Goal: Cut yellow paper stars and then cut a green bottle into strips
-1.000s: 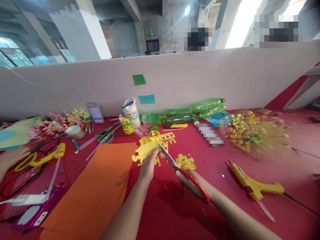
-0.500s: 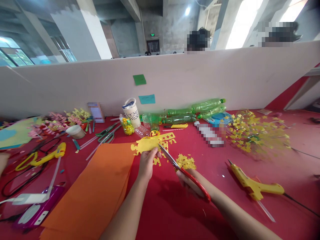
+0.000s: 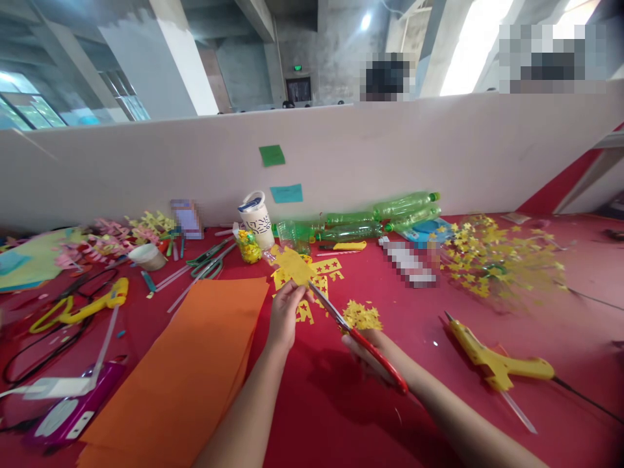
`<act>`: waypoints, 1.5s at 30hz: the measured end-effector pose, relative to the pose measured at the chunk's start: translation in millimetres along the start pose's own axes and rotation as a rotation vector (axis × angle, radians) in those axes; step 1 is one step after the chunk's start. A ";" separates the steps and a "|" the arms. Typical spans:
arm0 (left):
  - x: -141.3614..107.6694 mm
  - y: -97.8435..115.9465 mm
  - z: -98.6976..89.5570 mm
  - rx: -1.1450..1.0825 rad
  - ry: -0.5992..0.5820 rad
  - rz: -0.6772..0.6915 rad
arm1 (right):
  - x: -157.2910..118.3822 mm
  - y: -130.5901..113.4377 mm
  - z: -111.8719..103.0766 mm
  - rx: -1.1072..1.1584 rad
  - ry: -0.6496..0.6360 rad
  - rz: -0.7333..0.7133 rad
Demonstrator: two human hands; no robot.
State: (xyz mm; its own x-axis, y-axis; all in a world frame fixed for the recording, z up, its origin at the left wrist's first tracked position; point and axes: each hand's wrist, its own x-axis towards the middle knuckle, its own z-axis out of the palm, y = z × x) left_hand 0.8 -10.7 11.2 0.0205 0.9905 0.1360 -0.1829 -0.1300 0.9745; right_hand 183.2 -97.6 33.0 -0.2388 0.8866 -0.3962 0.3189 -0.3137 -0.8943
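Note:
A yellow sheet of paper [image 3: 294, 265] is pinched in my left hand [image 3: 285, 312], at the middle of the red table. My right hand [image 3: 373, 351] grips red-handled scissors [image 3: 348, 328], whose blade tips touch the sheet's lower right edge beside my left fingertips. Whether the blades are parted there is too small to tell. Under and behind the sheet lie yellow scraps with star-shaped holes [image 3: 329, 267]. A pile of small yellow stars [image 3: 362, 315] sits just beyond my right hand, partly hidden by the scissors.
Orange paper [image 3: 195, 351] lies left of my forearms. A yellow glue gun [image 3: 497, 357] rests at right, another glue gun [image 3: 97, 304] at left. Green plastic bottles [image 3: 351, 231] and a white cup [image 3: 257, 221] stand along the partition [image 3: 365, 156]. Star-covered sprays [image 3: 487, 260] spread at right.
The yellow sheet has turned in my left hand, and its far end now points up and left. My left hand has shifted slightly left; the scissors have barely moved.

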 end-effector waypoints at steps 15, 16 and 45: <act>6.1 0.5 -13.5 0.096 -0.111 0.037 | -3.3 -0.9 -9.5 -0.062 -0.067 -0.061; 6.3 0.4 -14.0 0.094 -0.117 0.035 | -3.0 -0.3 -9.7 -0.066 -0.068 -0.060; 10.6 6.4 -28.1 0.105 -0.286 -0.034 | -4.0 1.4 -15.7 -0.107 -0.133 -0.048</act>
State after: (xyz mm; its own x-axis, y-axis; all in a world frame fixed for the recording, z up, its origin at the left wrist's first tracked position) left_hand -27.8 0.2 13.9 0.3036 0.9434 0.1334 -0.0754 -0.1158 0.9904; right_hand 199.1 -96.3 36.5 -0.3728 0.8448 -0.3839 0.3980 -0.2281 -0.8886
